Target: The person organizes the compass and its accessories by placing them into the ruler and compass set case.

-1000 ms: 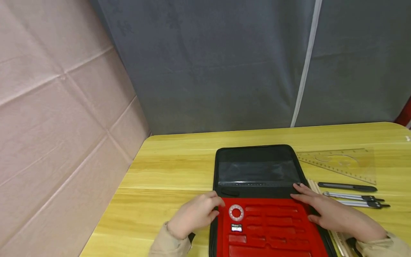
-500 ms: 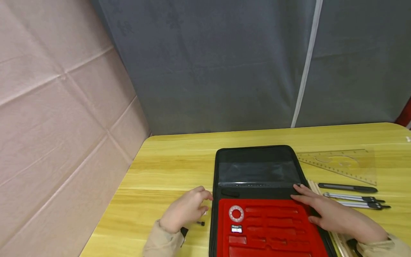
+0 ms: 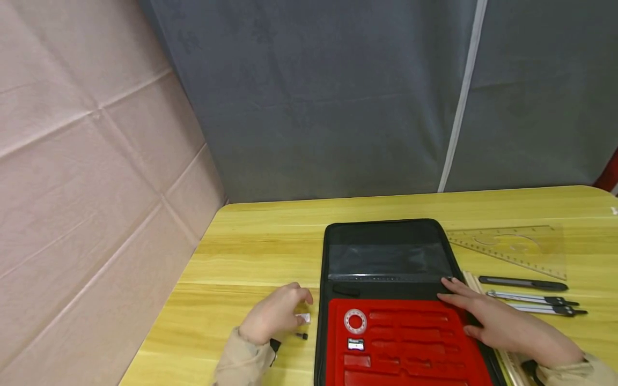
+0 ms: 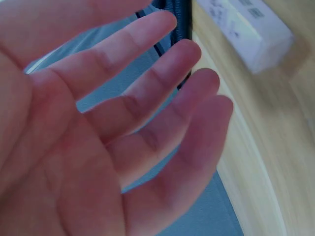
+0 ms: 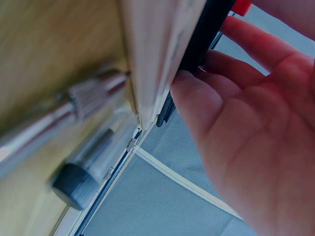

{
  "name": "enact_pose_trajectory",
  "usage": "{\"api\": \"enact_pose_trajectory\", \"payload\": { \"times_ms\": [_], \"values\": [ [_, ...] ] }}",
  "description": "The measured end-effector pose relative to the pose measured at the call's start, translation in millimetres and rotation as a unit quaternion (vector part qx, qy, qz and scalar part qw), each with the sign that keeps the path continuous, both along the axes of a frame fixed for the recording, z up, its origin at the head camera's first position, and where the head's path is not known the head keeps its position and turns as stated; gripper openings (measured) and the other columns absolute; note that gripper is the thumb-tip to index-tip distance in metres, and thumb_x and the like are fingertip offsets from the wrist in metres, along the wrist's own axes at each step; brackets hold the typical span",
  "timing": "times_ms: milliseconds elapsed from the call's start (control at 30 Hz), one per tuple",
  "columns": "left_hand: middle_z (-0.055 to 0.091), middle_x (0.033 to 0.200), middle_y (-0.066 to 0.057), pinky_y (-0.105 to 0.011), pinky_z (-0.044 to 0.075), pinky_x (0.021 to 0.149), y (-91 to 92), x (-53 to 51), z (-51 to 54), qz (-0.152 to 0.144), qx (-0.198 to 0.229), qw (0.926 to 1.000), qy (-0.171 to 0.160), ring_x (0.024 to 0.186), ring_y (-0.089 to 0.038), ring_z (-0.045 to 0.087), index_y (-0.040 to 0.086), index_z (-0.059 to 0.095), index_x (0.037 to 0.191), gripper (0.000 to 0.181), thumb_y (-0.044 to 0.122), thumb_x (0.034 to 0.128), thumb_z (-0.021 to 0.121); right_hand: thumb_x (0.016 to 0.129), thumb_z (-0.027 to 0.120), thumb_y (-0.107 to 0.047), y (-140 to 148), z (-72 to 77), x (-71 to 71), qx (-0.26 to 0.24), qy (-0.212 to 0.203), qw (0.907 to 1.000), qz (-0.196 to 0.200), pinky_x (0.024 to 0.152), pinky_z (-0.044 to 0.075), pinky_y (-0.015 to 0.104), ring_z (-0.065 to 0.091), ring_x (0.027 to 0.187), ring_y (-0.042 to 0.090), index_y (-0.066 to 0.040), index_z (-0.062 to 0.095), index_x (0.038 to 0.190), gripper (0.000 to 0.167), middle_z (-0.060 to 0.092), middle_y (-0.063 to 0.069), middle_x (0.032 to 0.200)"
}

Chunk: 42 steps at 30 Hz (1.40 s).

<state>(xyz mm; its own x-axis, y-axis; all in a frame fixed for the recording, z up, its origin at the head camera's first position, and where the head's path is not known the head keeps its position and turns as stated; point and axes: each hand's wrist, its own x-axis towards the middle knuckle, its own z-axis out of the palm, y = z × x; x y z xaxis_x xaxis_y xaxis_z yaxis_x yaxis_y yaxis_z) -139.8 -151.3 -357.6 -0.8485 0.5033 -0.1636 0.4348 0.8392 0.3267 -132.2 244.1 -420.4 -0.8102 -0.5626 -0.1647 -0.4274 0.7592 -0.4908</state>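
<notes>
An unzipped black case [image 3: 386, 260] lies on the table, with a red moulded tray [image 3: 410, 370] in its near half. A white ring-shaped disc [image 3: 355, 321] and a small metal sharpener [image 3: 355, 343] sit in the tray. Left of the case, my left hand [image 3: 272, 315] hovers with loosely bent fingers and an unfilled palm. A small white printed block [image 4: 251, 37] lies on the table just beyond those fingertips; the head view shows part of it beside the thumb. My right hand [image 3: 502, 321] rests on the case's right edge with fingers spread.
Right of the case lie a clear set square [image 3: 536, 252], a dark utility knife [image 3: 523, 282], compasses [image 3: 545, 309] and a pale ruler-like strip [image 3: 470, 280]. A small black piece [image 3: 301, 336] lies near the left hand. A clear tube with black cap [image 5: 76, 186] shows on the right.
My left hand has moved left from the tray's edge to the table beside the case, and the white block has come into view by it. The right hand stays put.
</notes>
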Motion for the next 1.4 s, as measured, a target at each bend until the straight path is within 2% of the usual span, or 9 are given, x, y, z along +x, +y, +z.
{"api": "enact_pose_trajectory", "payload": {
  "times_ms": [167, 433, 667, 867, 1133, 1333, 1400],
  "values": [
    [0.056, 0.085, 0.002, -0.021, 0.044, 0.065, -1.7, -2.7, -4.2, -0.003, 0.010, 0.9999, -0.009, 0.069, -0.007, 0.047, 0.008, 0.066, 0.091, 0.023, 0.007, 0.0700, 0.075, 0.074, 0.070, -0.007, -1.2, 1.3, 0.6, 0.001, 0.000, 1.0000, 0.000, 0.086, 0.040, 0.055, 0.024, 0.126, 0.048, -0.005, 0.049, 0.129, 0.058, 0.028, 0.024, 0.143],
    [0.056, 0.082, 0.004, -0.020, 0.043, 0.064, -3.0, -5.2, -9.7, -0.013, 0.022, 0.9996, -0.016, 0.069, -0.006, 0.047, 0.008, 0.065, 0.088, 0.026, 0.006, 0.0659, 0.077, 0.075, 0.069, -0.007, -0.4, -0.2, 0.5, -0.001, 0.003, 1.0000, 0.000, 0.086, 0.039, 0.056, 0.023, 0.128, 0.045, -0.005, 0.049, 0.129, 0.058, 0.028, 0.024, 0.143],
    [0.054, 0.072, 0.005, -0.018, 0.040, 0.059, -3.1, -7.6, -13.6, -0.025, 0.030, 0.9991, -0.015, 0.066, -0.005, 0.044, 0.009, 0.063, 0.079, 0.024, 0.000, 0.0619, 0.076, 0.074, 0.070, -0.005, -1.1, 0.4, 0.8, -0.011, -0.005, 0.9999, -0.004, 0.087, 0.036, 0.061, 0.022, 0.126, 0.048, -0.004, 0.049, 0.128, 0.058, 0.027, 0.025, 0.143],
    [0.053, 0.069, 0.006, -0.017, 0.040, 0.057, -2.6, -8.3, -15.7, -0.029, 0.030, 0.9990, -0.015, 0.063, -0.005, 0.044, 0.009, 0.061, 0.077, 0.024, -0.004, 0.0614, 0.074, 0.074, 0.069, -0.006, 0.3, 0.7, 0.0, -0.008, 0.000, 1.0000, -0.002, 0.086, 0.037, 0.060, 0.021, 0.129, 0.043, -0.004, 0.049, 0.129, 0.058, 0.027, 0.025, 0.142],
    [0.052, 0.063, 0.005, -0.017, 0.038, 0.054, -2.2, -8.9, -17.5, -0.030, 0.032, 0.9988, -0.021, 0.058, -0.004, 0.043, 0.010, 0.061, 0.076, 0.022, -0.008, 0.0640, 0.068, 0.075, 0.069, -0.007, -0.6, 0.3, 0.9, 0.001, 0.004, 1.0000, 0.000, 0.086, 0.040, 0.056, 0.023, 0.128, 0.045, -0.005, 0.049, 0.129, 0.058, 0.028, 0.024, 0.142],
    [0.051, 0.063, 0.005, -0.017, 0.038, 0.053, -2.0, -8.3, -17.2, -0.031, 0.031, 0.9988, -0.020, 0.057, -0.004, 0.042, 0.010, 0.061, 0.076, 0.022, -0.008, 0.0653, 0.067, 0.075, 0.069, -0.008, 1.0, 0.1, 0.8, 0.003, 0.016, 0.9998, 0.006, 0.084, 0.042, 0.054, 0.021, 0.132, 0.038, -0.005, 0.049, 0.129, 0.058, 0.029, 0.024, 0.142],
    [0.051, 0.063, 0.005, -0.017, 0.038, 0.052, -1.9, -8.3, -17.1, -0.030, 0.032, 0.9988, -0.022, 0.057, -0.004, 0.042, 0.009, 0.061, 0.076, 0.022, -0.008, 0.0654, 0.067, 0.075, 0.069, -0.009, 1.3, 0.2, 0.5, 0.005, 0.018, 0.9998, 0.005, 0.085, 0.043, 0.053, 0.018, 0.134, 0.031, -0.006, 0.049, 0.129, 0.058, 0.029, 0.023, 0.142]
  ]
}}
